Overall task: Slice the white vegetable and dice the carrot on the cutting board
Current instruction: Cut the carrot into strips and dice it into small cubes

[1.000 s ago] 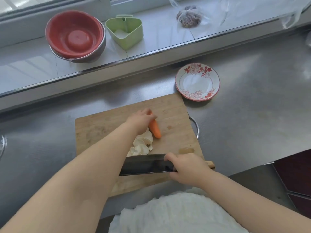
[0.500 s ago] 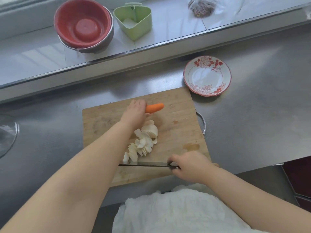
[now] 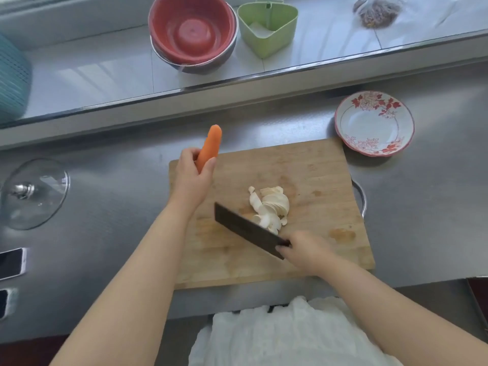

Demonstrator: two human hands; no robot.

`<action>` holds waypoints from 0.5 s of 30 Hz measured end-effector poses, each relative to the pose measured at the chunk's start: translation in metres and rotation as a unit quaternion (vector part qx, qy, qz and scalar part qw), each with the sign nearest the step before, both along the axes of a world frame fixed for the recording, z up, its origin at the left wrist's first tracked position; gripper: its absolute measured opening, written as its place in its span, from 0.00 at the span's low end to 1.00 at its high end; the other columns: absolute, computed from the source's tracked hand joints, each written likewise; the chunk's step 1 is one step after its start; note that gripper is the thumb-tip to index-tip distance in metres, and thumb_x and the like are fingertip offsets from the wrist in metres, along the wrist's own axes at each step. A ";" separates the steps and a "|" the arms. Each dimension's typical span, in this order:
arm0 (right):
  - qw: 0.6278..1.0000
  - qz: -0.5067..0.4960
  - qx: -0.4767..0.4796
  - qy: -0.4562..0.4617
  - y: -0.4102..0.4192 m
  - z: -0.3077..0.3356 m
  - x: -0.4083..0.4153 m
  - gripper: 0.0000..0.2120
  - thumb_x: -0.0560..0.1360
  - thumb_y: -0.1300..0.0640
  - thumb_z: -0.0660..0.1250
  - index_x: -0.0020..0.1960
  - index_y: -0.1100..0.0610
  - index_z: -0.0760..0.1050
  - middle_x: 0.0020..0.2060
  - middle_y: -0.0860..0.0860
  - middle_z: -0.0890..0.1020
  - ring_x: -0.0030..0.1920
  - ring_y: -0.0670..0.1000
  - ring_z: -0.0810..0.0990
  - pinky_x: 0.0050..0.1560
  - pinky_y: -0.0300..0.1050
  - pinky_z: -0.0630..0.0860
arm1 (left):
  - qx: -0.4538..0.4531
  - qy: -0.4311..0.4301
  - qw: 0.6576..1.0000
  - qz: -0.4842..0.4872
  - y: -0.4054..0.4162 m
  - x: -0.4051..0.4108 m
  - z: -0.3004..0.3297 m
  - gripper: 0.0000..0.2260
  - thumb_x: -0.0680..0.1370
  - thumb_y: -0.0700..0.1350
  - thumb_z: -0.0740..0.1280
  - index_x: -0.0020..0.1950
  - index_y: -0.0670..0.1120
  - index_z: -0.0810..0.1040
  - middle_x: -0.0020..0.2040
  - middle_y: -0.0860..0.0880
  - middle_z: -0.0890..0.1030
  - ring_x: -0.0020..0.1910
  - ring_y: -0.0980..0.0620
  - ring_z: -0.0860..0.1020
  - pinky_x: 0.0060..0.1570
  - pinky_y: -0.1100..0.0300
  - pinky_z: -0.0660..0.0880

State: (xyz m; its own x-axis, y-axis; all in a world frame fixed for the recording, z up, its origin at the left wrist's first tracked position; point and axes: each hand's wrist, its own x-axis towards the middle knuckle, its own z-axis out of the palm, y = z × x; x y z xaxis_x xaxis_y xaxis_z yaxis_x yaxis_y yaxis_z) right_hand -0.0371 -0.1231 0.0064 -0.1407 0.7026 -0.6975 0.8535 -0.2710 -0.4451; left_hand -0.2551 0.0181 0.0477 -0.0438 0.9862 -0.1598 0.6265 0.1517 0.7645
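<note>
Far left on the ledge, a teal basket is cut off by the frame edge. Below it on the steel surface sit a glass lid and, at the left edge, two phones, only partly in view.

Your left hand is over the board's far left corner, fingers and thumb wrapped round the lower end of the carrot. The carrot is whole, lifted off the board, tip pointing up and away from you.

On the ledge behind, a red bowl is nested in a metal bowl, with a green container just beside it on the right.

The cutting board lies on the surface in front of you. The white vegetable slices are heaped near the board's middle, already cut, overlapping each other.

The knife, a dark cleaver, angles from upper left to lower right, its edge touching the near side of the slices. Your right hand is closed round the knife handle, which is hidden under the fingers. A metal loop sticks out from under the board's right edge.

A white cloth or garment shows at the bottom centre.

Right of the board's far corner, just beside it, is a floral plate with red flowers on the rim. Far right on the ledge, a plastic bag holds something dark, too blurred to tell.
</note>
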 end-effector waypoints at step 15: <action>0.970 -0.232 0.027 -0.060 -0.013 0.002 -0.029 0.10 0.79 0.46 0.58 0.51 0.49 0.75 0.31 0.48 0.75 0.34 0.50 0.76 0.31 0.43 0.68 | -0.101 0.151 0.966 -0.183 -0.094 -0.023 -0.090 0.15 0.78 0.54 0.65 0.63 0.50 0.71 0.58 0.52 0.72 0.59 0.51 0.67 0.57 0.53 0.70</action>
State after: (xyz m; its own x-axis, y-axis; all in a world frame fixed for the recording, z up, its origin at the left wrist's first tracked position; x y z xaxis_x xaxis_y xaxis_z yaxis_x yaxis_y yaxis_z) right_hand -0.0665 -0.1365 0.0081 0.2801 0.7071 -0.6493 0.6918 -0.6176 -0.3742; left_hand -0.2779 -0.0758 -0.0420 0.2266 0.8944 -0.3855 0.8561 0.0059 0.5168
